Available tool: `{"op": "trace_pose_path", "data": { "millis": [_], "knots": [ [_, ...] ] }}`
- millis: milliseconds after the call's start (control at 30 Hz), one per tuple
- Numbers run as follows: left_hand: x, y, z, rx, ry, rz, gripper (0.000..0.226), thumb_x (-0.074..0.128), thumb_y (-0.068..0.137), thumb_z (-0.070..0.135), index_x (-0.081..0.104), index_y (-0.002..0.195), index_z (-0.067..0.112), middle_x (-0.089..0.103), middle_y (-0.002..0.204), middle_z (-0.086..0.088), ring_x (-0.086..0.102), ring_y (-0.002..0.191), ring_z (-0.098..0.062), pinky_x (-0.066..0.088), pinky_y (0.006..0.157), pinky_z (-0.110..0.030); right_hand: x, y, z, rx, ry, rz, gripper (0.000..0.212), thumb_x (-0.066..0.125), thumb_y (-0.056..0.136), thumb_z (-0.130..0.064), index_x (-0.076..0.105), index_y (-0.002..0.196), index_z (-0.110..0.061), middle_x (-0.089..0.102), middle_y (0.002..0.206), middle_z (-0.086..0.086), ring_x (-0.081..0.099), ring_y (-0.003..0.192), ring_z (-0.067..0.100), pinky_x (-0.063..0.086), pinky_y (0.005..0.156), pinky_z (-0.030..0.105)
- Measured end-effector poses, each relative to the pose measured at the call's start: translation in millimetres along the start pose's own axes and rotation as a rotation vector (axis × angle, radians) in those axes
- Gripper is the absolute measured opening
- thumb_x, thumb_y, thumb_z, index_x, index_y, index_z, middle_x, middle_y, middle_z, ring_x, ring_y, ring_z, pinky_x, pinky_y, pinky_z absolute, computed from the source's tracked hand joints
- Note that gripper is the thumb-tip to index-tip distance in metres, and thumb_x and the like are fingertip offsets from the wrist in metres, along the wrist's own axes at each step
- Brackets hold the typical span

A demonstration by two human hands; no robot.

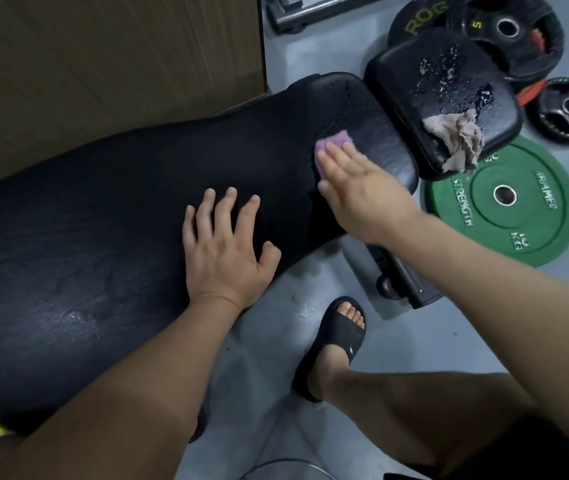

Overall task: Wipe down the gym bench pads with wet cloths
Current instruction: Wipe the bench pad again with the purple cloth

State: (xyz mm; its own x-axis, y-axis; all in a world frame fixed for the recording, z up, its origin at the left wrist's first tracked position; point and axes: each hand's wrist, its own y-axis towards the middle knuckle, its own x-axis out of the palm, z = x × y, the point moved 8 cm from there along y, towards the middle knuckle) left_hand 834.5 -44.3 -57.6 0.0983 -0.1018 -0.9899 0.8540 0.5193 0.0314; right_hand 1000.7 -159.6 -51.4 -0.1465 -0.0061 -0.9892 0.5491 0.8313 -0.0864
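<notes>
Nearest us, a foot in a black slide [336, 341] stands on the grey floor [483, 323] beside the long back pad [103, 220], and the left hand [224, 251] lies spread flat on it. Further along, the right hand [362, 192] presses the purple cloth [333, 140] down with straight, close-set fingers near the pad's far end. Beyond, the seat pad [414, 74] carries water droplets and a crumpled beige cloth [459, 140], with 1 green plate [466, 209] and black plates [525, 50] on the floor.
</notes>
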Motion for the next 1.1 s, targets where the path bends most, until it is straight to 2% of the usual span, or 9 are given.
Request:
{"op": "trace_pose_path", "data": {
  "millis": [100, 200, 300, 400, 533, 667, 733, 967, 1100],
  "knots": [
    [-0.4, 0.0, 0.2, -0.002, 0.000, -0.002, 0.068, 0.045, 0.087, 0.050, 0.043, 0.150, 0.025, 0.038, 0.158, -0.009, 0.023, 0.152, -0.035, 0.015, 0.124, -0.057, 4.2, 11.8, 2.7, 0.088, 0.011, -0.006, 0.070, 0.016, 0.102, -0.041, 0.036, 0.153, 0.003, 0.036, 0.159, 0.022, 0.026, 0.152, 0.039, 0.015, 0.128, 0.043],
    [1.2, 0.0, -0.4, 0.001, -0.002, -0.001, 0.068, 0.047, 0.087, 0.050, 0.043, 0.150, 0.025, 0.038, 0.158, -0.009, 0.022, 0.152, -0.035, 0.015, 0.124, -0.057, 6.0, -25.9, -27.0, -0.042, 0.075, 0.042, 0.059, 0.029, 0.104, -0.033, 0.042, 0.151, 0.000, 0.043, 0.156, 0.018, 0.030, 0.151, 0.036, 0.026, 0.124, 0.048],
    [1.5, 1.1, -1.5, 0.000, 0.000, -0.003, 0.068, 0.048, 0.086, 0.050, 0.043, 0.150, 0.026, 0.038, 0.158, -0.010, 0.022, 0.152, -0.035, 0.015, 0.124, -0.057, 4.7, -34.2, -35.8, -0.152, 0.079, 0.034, 0.054, 0.037, 0.104, -0.029, 0.047, 0.149, -0.001, 0.048, 0.153, 0.017, 0.035, 0.148, 0.035, 0.025, 0.125, 0.044],
    [1.4, 0.9, -1.2, 0.000, -0.002, -0.010, 0.069, 0.047, 0.086, 0.050, 0.043, 0.150, 0.026, 0.038, 0.158, -0.009, 0.022, 0.152, -0.034, 0.014, 0.124, -0.057, -4.4, 14.1, -13.8, -0.063, 0.060, 0.064, 0.054, 0.036, 0.102, -0.024, 0.046, 0.148, 0.003, 0.051, 0.149, 0.020, 0.040, 0.144, 0.039, 0.021, 0.124, 0.036],
    [1.2, 1.3, -1.5, -0.002, 0.003, -0.013, 0.068, 0.045, 0.087, 0.051, 0.043, 0.150, 0.026, 0.038, 0.158, -0.009, 0.022, 0.152, -0.034, 0.014, 0.124, -0.057, -10.6, 49.7, -5.4, 0.053, 0.024, 0.002, 0.054, 0.032, 0.107, -0.022, 0.030, 0.156, 0.001, 0.036, 0.159, 0.019, 0.025, 0.151, 0.036, 0.009, 0.127, 0.034],
    [2.0, 1.6, -1.4, 0.007, 0.006, -0.010, 0.069, 0.046, 0.086, 0.050, 0.044, 0.150, 0.025, 0.039, 0.158, -0.010, 0.023, 0.152, -0.035, 0.015, 0.123, -0.057, -5.5, -2.0, -41.8, -0.121, 0.088, 0.059, 0.053, 0.036, 0.100, -0.024, 0.049, 0.145, 0.001, 0.054, 0.145, 0.018, 0.042, 0.143, 0.038, 0.028, 0.124, 0.041],
    [2.2, 2.0, -2.1, 0.010, 0.007, -0.012, 0.069, 0.047, 0.086, 0.050, 0.044, 0.150, 0.025, 0.040, 0.157, -0.011, 0.024, 0.151, -0.036, 0.016, 0.123, -0.058, -0.6, -4.6, -37.0, -0.148, 0.084, -0.006, 0.054, 0.036, 0.102, -0.028, 0.048, 0.149, -0.004, 0.050, 0.152, 0.014, 0.039, 0.146, 0.033, 0.025, 0.125, 0.037],
    [3.8, 2.8, -2.5, 0.004, 0.005, -0.023, 0.069, 0.047, 0.087, 0.051, 0.043, 0.150, 0.025, 0.038, 0.158, -0.011, 0.022, 0.152, -0.035, 0.015, 0.123, -0.058, -21.4, 75.2, 25.1, 0.179, 0.025, -0.042, 0.056, 0.029, 0.109, -0.027, 0.019, 0.161, -0.005, 0.019, 0.168, 0.015, 0.014, 0.156, 0.034, 0.009, 0.127, 0.037],
    [2.9, 2.8, -2.3, 0.004, 0.002, -0.027, 0.070, 0.047, 0.086, 0.050, 0.043, 0.151, 0.024, 0.038, 0.158, -0.011, 0.022, 0.152, -0.036, 0.015, 0.123, -0.058, -6.0, 45.6, -34.4, -0.142, 0.021, -0.014, 0.053, 0.039, 0.106, -0.022, 0.035, 0.155, 0.000, 0.036, 0.160, 0.020, 0.028, 0.151, 0.038, 0.016, 0.127, 0.041]
  ]
}}
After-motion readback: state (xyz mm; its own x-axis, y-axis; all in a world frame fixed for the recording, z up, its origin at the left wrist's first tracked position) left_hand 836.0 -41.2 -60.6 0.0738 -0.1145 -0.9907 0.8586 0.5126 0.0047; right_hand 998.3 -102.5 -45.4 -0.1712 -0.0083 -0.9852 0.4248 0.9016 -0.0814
